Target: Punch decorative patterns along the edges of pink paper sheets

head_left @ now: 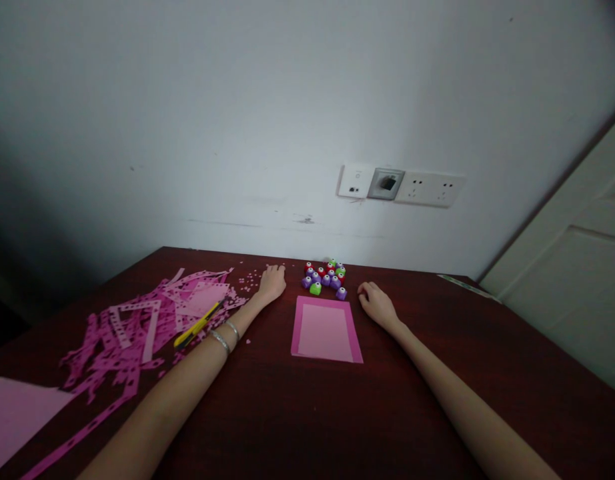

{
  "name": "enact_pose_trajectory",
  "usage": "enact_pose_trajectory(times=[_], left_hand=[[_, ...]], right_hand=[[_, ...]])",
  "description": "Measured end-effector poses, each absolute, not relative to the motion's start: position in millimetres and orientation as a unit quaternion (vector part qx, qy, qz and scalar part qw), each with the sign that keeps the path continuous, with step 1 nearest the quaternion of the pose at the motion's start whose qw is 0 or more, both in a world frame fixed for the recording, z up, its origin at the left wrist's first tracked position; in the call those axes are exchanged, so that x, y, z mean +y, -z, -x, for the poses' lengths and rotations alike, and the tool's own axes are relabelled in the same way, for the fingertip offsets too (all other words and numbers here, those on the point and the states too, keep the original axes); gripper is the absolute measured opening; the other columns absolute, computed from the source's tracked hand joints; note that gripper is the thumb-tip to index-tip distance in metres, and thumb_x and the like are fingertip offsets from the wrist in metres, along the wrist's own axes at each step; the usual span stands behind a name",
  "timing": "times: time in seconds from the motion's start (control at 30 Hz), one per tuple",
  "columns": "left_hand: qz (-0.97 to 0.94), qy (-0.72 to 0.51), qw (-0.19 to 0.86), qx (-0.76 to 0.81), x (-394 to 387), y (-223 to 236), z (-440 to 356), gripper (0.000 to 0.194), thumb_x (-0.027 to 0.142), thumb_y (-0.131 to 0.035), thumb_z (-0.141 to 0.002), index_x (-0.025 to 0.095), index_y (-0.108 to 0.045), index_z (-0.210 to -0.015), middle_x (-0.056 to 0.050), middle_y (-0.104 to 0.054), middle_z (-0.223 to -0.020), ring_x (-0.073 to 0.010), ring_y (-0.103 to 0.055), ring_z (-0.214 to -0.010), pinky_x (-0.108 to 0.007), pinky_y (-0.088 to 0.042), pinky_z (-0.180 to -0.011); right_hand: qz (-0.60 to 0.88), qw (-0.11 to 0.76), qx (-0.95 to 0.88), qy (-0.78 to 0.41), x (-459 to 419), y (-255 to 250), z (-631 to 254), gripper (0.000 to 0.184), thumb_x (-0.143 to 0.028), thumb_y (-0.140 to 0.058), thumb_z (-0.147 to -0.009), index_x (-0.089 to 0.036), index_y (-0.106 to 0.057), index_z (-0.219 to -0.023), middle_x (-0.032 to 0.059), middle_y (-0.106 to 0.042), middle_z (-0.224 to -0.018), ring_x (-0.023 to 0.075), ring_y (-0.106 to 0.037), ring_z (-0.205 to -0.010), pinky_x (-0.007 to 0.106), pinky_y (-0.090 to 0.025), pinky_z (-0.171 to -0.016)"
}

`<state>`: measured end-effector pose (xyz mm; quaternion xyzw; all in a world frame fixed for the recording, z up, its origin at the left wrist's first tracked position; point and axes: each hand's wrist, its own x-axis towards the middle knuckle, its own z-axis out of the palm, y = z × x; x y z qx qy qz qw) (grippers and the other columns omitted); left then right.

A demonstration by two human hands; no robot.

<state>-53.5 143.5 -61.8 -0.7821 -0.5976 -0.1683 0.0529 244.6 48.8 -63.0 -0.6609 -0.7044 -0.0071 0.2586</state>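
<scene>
My left hand (273, 283) rests palm down on the dark table, its fingers curled in, beside tiny pink paper bits (249, 280). Nothing shows in it. My right hand (378, 305) also lies on the table, loosely curled, with nothing visible in it. Between the hands is a cluster of small red, purple and green craft punches (326, 280) with round white-and-black tops. In front of them lies a dark pink sheet (356, 340) with a smaller light pink sheet (323, 330) on top.
Left of my left arm is a heap of punched pink paper strips (137, 327), with a yellow utility knife (197, 325) at its edge. A light pink sheet (17, 417) lies front left. A ruler-like strip (467, 287) lies back right. Wall sockets (430, 189) are above the table.
</scene>
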Motion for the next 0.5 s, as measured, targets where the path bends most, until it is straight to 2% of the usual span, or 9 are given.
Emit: enact_pose_trajectory(times=[0.2,0.37,0.5], left_hand=[[0.779,0.168,0.053,-0.602,141,60,52,0.034,0.008,-0.032,-0.083,0.013,-0.053,-0.109,-0.014,-0.055,-0.11,-0.0248,-0.046,-0.109,-0.036,-0.036,-0.09],[0.775,0.168,0.049,-0.608,142,61,50,0.034,0.009,-0.034,-0.083,0.014,-0.052,-0.111,-0.014,-0.054,-0.112,-0.0259,-0.044,-0.111,-0.038,-0.036,-0.09],[0.774,0.166,0.051,-0.61,143,62,49,0.036,0.008,-0.033,-0.082,0.014,-0.051,-0.113,-0.014,-0.054,-0.112,-0.0271,-0.043,-0.112,-0.038,-0.036,-0.089]], right_hand=[[0.647,0.29,-0.704,-0.031,53,65,-249,0.014,-0.014,-0.045,-0.077,-0.018,-0.058,-0.082,0.0045,-0.056,-0.084,0.0155,-0.053,-0.073,0.026,-0.039,-0.067],[0.602,0.306,-0.729,-0.108,58,57,-257,0.025,-0.016,-0.043,-0.077,-0.017,-0.06,-0.096,0.0024,-0.059,-0.081,0.0146,-0.054,-0.07,0.026,-0.043,-0.067],[0.552,0.285,-0.763,-0.179,61,43,-263,0.032,-0.019,-0.051,-0.074,-0.016,-0.061,-0.103,0.0017,-0.059,-0.082,0.0127,-0.053,-0.067,0.025,-0.044,-0.064]])
